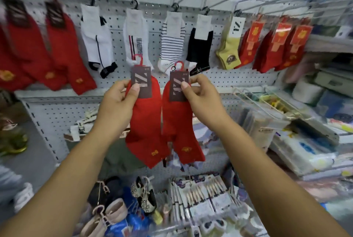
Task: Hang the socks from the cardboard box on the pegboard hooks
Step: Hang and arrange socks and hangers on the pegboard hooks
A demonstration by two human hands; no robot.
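Red sock point(145, 122) pinched by left grip point(118, 103), second red sock point(177, 126) by right grip point(202, 101); striped sock point(172, 45), pegboard point(57, 114) behind

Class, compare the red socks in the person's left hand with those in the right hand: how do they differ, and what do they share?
The left-hand socks sit slightly higher than the right-hand socks. The left-hand socks carry a small, compact gold motif; the right-hand socks carry a wider one. Both are red, with brown labels and red hooks, each pinched at its label.
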